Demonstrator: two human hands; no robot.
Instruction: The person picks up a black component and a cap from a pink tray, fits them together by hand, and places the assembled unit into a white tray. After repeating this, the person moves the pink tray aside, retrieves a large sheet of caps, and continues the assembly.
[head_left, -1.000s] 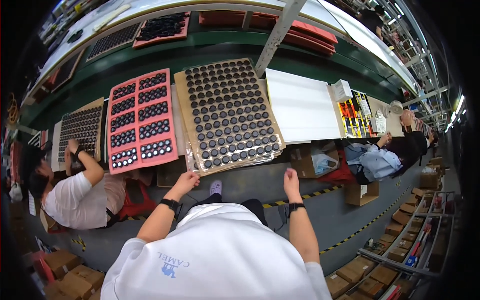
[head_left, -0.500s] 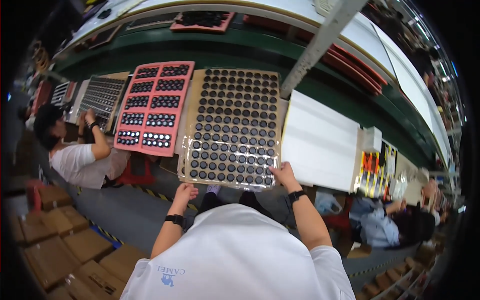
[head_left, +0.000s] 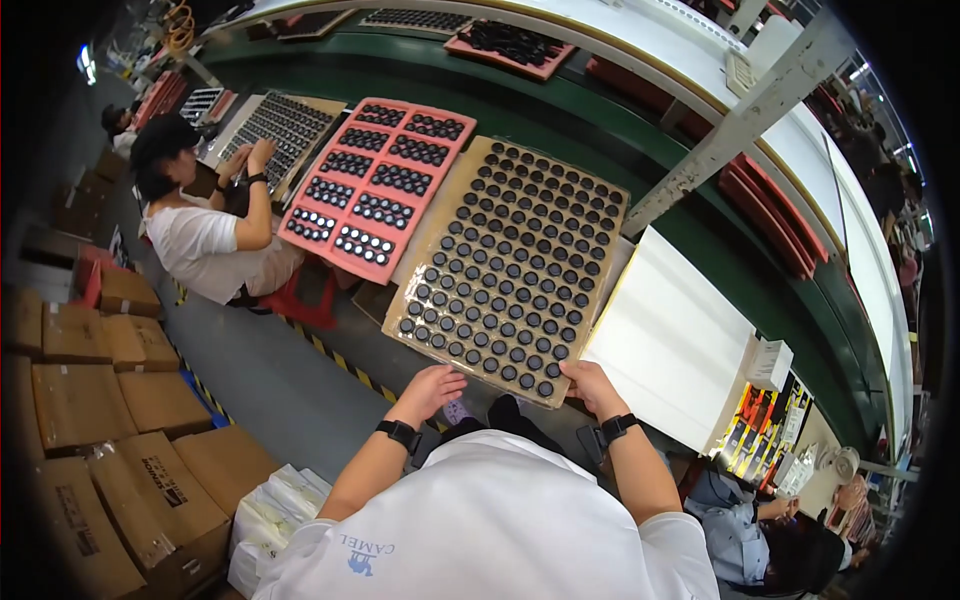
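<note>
In front of me lies a clear plastic tray (head_left: 578, 322) holding rows of small round black parts (head_left: 513, 270). Beneath it a brown cardboard sheet (head_left: 448, 196) shows along the left side. My right hand (head_left: 592, 385) grips the tray's near right corner, thumb on top and the fingers partly hidden below the edge. Just off the near edge, left of the middle, is my left hand (head_left: 433, 392), fingers loosely stretched out and holding nothing visible. Whether its fingertips touch the edge is hard to tell.
To the left lies a pink foam tray (head_left: 372, 180) of dark parts; beyond it a co-worker (head_left: 200, 205) handles another tray. A white board (head_left: 672, 335) and small white box (head_left: 770, 365) lie right. A metal post (head_left: 735, 130) rises behind. Cardboard boxes (head_left: 150, 500) stack lower left.
The view has turned, so the bench appears tilted. My left hand has come away from the tray's left corner and moved right along the near edge. My right hand stays at the right corner.
</note>
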